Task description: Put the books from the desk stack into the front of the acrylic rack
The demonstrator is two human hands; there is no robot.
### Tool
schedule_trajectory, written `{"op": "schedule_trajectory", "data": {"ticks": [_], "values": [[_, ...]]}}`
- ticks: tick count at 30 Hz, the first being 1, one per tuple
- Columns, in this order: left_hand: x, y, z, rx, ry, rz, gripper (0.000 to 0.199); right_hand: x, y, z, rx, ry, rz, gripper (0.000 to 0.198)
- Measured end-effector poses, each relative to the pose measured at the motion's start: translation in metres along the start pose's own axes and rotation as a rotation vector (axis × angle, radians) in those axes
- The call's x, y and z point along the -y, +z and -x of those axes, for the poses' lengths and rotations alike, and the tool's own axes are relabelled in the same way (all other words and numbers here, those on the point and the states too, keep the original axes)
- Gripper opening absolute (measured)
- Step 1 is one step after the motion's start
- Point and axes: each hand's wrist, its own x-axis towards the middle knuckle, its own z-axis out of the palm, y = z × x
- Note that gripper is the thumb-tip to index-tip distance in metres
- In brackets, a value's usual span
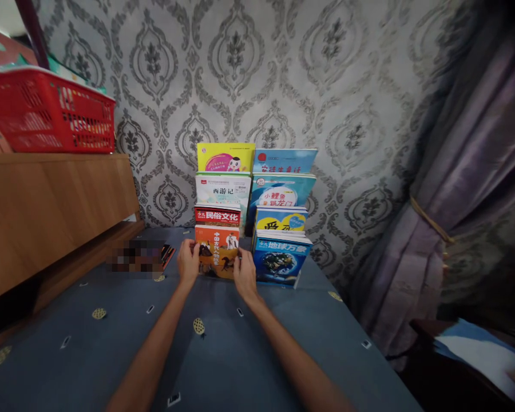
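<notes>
An orange book [218, 252] with white Chinese characters and animal figures on its cover stands upright at the front of the left column. My left hand [189, 262] grips its left edge, while my right hand [245, 272] holds the right edge. Right behind it shows the top of a red book [217, 216], then a white book [224, 189] and a yellow one [225, 157]. The right column has a blue book with a globe [278, 261] in front. Behind that come a yellow-and-blue book [281, 220], a teal book [283, 191] and a light blue book [285, 161].
More books [167, 256] lie on the left, partly blurred out. A wooden cabinet [60, 212] with a red basket [51, 111] on it borders the left side. Patterned wallpaper [236, 68] rises behind the books. A grey curtain [405, 246] hangs at right above a dark surface holding papers [480, 355].
</notes>
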Motion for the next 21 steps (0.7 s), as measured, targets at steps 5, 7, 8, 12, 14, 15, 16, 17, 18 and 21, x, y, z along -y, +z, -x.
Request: {"op": "schedule_trajectory", "data": {"ticks": [5,7,8,12,14,15,16,17,18,21], "values": [[0.0004,-0.0002,-0.001,0.004,0.002,-0.043,0.013,-0.0043,-0.0001,0.0033,0.047,0.012,0.012,0.045],[0.0008,-0.0001,-0.0016,0.004,0.002,-0.056,0.013,-0.0051,-0.0014,0.0035,0.066,0.015,0.006,0.046],[0.0011,0.0001,-0.002,0.004,0.002,-0.061,0.013,-0.0054,-0.002,0.0034,0.072,0.015,0.001,0.047],[0.0025,0.0017,-0.0032,0.003,0.0,-0.073,0.011,-0.0062,-0.003,0.003,0.075,0.006,-0.013,0.049],[0.0031,0.0025,-0.0031,-0.001,-0.002,-0.077,0.011,-0.0065,-0.0027,0.0029,0.074,0.009,-0.011,0.049],[0.0034,0.0027,-0.0029,-0.002,-0.002,-0.079,0.011,-0.0066,-0.0024,0.0029,0.076,0.012,-0.008,0.049],[0.0036,0.0029,-0.0026,-0.004,-0.001,-0.08,0.011,-0.0066,-0.0022,0.003,0.079,0.014,-0.006,0.049],[0.0038,0.003,-0.0022,-0.005,0.001,-0.082,0.011,-0.0066,-0.0021,0.003,0.079,0.015,-0.004,0.05],[0.004,0.003,-0.0018,-0.005,0.002,-0.082,0.011,-0.0066,-0.002,0.003,0.079,0.015,-0.005,0.05],[0.005,0.0028,-0.0012,-0.002,0.006,-0.079,0.012,-0.0066,-0.0025,0.0028,0.078,0.013,-0.009,0.052]]}}
